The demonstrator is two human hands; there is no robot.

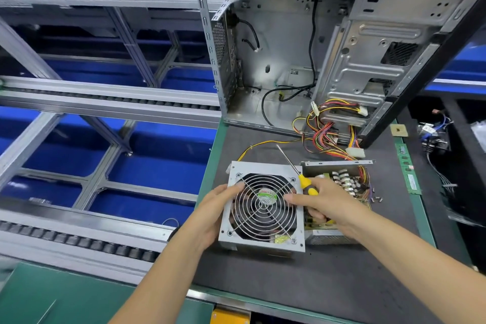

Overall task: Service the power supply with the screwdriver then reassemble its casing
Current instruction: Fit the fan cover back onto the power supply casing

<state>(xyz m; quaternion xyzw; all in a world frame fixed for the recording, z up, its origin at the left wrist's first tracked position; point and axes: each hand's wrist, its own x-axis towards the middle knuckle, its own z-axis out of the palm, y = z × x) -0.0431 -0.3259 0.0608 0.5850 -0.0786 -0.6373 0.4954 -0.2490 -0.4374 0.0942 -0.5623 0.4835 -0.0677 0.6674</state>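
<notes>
Your forearms are reaching in from the bottom edge toward the dark mat (328,284), and that mat is carrying everything you are working on. Behind it, the open computer case (342,47) is standing upright with its side panel off and its bay sitting bare, so the unit is already out of the tower.

Next in size, the power supply is lying in two parts. You are holding its fan cover (263,208) over the left of the mat, grille facing up, while the base with the circuit board (339,192) is sitting just beside it on the right, board and coils exposed. The wire bundle (328,137) is trailing from the base back into the tower.

Your left hand (218,208) is gripping the cover's left edge, fingers curled over the rim. Your right hand (320,200) is doing double duty: fingers are wrapping the yellow-and-black handle of the screwdriver (302,179), its shaft pointing up and away, while fingertips are pressing on the grille.

Smallest, a few loose screws (376,199) are lying near the base's right side.

Judging by this, opening is done; whether servicing is finished I cannot tell. Seating the cover, driving those screws and closing the casing are all remaining.
</notes>
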